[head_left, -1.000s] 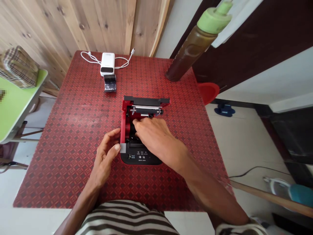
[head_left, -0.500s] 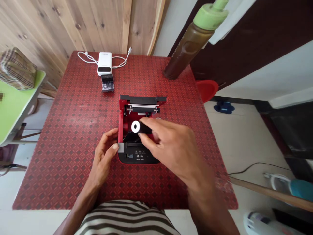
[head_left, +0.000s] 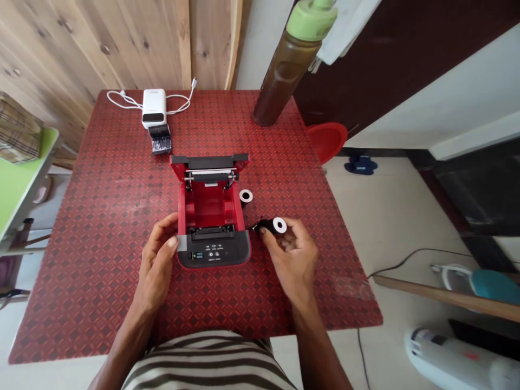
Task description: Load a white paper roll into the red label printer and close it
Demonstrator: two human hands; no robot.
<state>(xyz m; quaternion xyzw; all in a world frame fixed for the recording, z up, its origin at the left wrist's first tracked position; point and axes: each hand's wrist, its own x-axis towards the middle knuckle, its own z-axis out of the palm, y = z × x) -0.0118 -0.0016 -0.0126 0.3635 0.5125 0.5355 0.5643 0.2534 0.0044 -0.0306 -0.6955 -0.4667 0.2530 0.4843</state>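
Observation:
A red and black label printer (head_left: 213, 250) stands on the table with its lid (head_left: 210, 163) raised and its red inner bay exposed. My left hand (head_left: 159, 254) grips the printer's left side, thumb on the grey front corner and fingers along the wall. To the printer's right, my right hand (head_left: 293, 254) is closed on a black roll (head_left: 268, 224) with a white-ended core, its loose black end pointing at the printer. A second black roll (head_left: 246, 197) with a white core end lies against the printer's right wall, partly hidden by it.
On the red patterned table (head_left: 122, 189) lie a white power bank (head_left: 154, 105) with a white cable and a black strip of film (head_left: 161, 140) in front. A tall brown bottle (head_left: 280, 70) with a green lid stands at the back right. Beyond the right edge is a red stool (head_left: 328, 142).
My right hand has lifted the black roll out from over the printer bay and moved it right, beside the printer. My left hand stays on the printer's left side. The view has shifted.

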